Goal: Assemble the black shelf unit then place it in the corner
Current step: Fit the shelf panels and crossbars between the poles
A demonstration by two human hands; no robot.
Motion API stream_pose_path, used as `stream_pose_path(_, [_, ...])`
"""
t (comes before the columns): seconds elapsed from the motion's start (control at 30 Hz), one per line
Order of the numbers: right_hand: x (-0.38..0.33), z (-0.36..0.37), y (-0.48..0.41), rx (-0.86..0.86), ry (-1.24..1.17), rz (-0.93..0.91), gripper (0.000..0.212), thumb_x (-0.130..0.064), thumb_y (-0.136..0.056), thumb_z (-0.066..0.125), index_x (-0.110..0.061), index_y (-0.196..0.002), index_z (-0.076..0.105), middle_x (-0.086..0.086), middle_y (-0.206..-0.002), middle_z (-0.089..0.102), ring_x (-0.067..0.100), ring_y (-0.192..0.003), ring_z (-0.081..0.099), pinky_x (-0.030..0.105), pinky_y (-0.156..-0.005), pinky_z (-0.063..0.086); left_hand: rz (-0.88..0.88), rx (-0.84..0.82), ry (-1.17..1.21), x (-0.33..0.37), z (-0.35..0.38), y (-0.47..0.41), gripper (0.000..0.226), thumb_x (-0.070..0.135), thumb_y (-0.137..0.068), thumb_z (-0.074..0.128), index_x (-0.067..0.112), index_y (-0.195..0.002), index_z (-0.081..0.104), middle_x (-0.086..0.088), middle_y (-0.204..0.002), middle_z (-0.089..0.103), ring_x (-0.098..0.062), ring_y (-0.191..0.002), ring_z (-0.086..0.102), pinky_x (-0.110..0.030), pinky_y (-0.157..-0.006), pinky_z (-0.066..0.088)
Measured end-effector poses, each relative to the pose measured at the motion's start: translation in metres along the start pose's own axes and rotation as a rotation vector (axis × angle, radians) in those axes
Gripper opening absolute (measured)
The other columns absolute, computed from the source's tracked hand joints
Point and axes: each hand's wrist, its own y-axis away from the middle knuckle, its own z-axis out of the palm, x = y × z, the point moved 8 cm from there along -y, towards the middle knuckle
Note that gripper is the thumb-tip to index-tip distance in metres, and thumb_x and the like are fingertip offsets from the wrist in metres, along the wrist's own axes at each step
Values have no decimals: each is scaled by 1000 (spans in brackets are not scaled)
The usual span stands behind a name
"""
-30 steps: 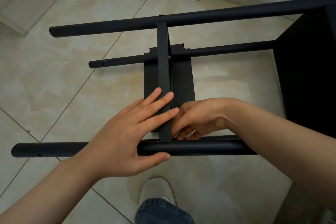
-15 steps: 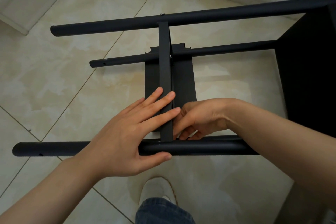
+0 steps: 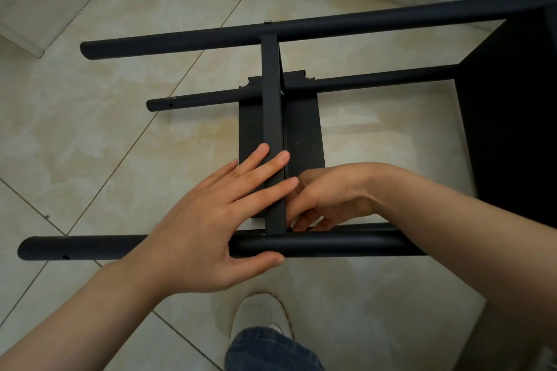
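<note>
the black shelf unit point(image 3: 304, 129) lies on its side on the pale tiled floor point(image 3: 90, 144), just ahead of the person's white shoe point(image 3: 259, 313) and jeans leg point(image 3: 271, 349). three round poles run left to right: the near pole point(image 3: 331, 242), a middle pole point(image 3: 376, 80) lower down toward the floor, and the far pole point(image 3: 180, 42), which has a small screw head point(image 3: 267, 21) on top. a narrow shelf panel point(image 3: 272, 114) stands on edge between the near and far poles, and a larger dark panel point(image 3: 512, 114) closes the frame at the right. the left hand point(image 3: 211, 220) is spread flat, its straight fingers point(image 3: 265, 166) lying across the top edge of the shelf panel while the thumb rests along the near side of the near pole; it curls round nothing. the right hand point(image 3: 328, 193) is tucked against the right side of that panel, just above the near pole, with its fingers curled downward at the joint. whether they pinch anything there is hidden, so i cannot tell.
</note>
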Motion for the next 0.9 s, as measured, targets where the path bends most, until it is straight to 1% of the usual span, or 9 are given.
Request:
stream_pose_path(0.07, [0,-1,2,-8,3,0,15,-12,-93,64,-9,-105,72,7,-97,73,14,-86,68,30,-85,52,3,3,-2,0,0,0,81,62,-89,59,26,-157,34,7,-169,18,-17,-157,11,-51,-121,28])
stream_pose_path(0.17, [1,-3,5,-26,4,-1,9,-12,-92,65,-12,-91,75,2,-89,72,13,-84,65,28,-84,50,-1,0,3,0,0,0,81,62,-89,59,25,-157,35,6,-169,18,-18,-157,10,-51,-121,28])
stream_pose_path(0.27, [1,-2,4,-17,-3,-4,17,-10,-91,65,-17,-81,76,1,-86,72,12,-80,65,27,-82,50,1,-3,-1,0,1,0,81,62,-89,59,26,-157,34,6,-169,18,-18,-157,10,-49,-123,26])
stream_pose_path(0.33, [1,0,1,-8,-10,-5,14,-9,-92,64,-16,-88,75,2,-90,73,12,-80,66,27,-81,52,2,3,-2,-1,0,0,81,62,-89,59,27,-157,33,7,-169,17,-17,-157,10,-47,-124,25])
stream_pose_path(0.43, [0,0,1,-8,-3,-2,11,-11,-93,64,-14,-99,73,4,-96,72,13,-83,67,28,-83,52,5,7,-6,0,0,0,81,63,-89,59,27,-157,33,7,-169,18,-17,-157,11,-49,-122,27])
stream_pose_path(0.53, [1,-1,5,-35,-12,-5,12,-11,-92,66,-16,-86,76,1,-88,72,12,-80,65,26,-82,50,0,4,5,0,0,-1,81,61,-89,60,25,-157,35,5,-169,19,-18,-157,11,-51,-121,27])
stream_pose_path(0.63, [1,-3,4,-22,-14,-4,15,-10,-91,67,-17,-81,76,1,-86,72,11,-79,65,25,-80,51,-5,-1,4,-1,0,0,81,61,-89,60,25,-157,35,5,-169,19,-18,-157,11,-51,-122,27])
stream_pose_path(0.8, [1,0,0,-19,-26,-11,10,-9,-92,65,-13,-94,74,4,-94,72,14,-84,66,27,-82,53,2,8,3,0,0,-1,81,62,-89,59,26,-157,34,6,-169,18,-17,-157,11,-51,-121,28])
stream_pose_path(0.9, [1,-1,2,-47,-26,-19,14,-9,-91,66,-16,-86,76,2,-89,72,12,-80,66,25,-79,52,2,5,6,0,0,-1,81,62,-89,59,26,-157,35,6,-169,19,-18,-157,11,-52,-121,28])
